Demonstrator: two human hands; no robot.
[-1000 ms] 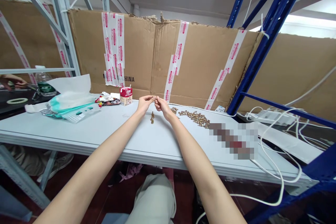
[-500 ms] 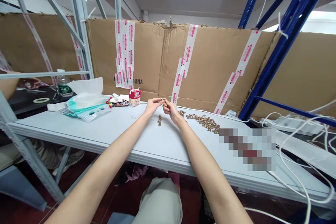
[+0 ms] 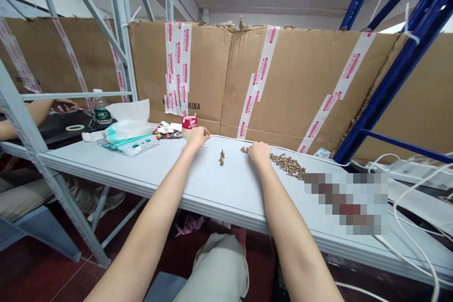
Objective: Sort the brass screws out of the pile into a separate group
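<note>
My left hand (image 3: 197,138) is over the table in front of the drink carton, its fingers curled together. Anything between those fingertips is too small or hidden to make out. Curled fingers also show on my right hand (image 3: 260,153), which is down at the left end of a spread of small brass-coloured metal pieces (image 3: 288,165). Its fingertips are hidden behind the hand. Between the two hands lies a small cluster of similar brass-coloured pieces (image 3: 222,158), touched by neither.
A red and white drink carton (image 3: 189,122) stands at the back, near snack wrappers (image 3: 170,130). Plastic packaging (image 3: 129,133) lies at left. A cardboard wall (image 3: 212,71) closes the far edge. White cables (image 3: 406,198) hang at right. Another person's arm (image 3: 31,118) is far left.
My hands were together at the fingertips and have parted. The left moved left toward the carton; the right moved right and down to the brass-coloured pieces. The view has shifted slightly.
</note>
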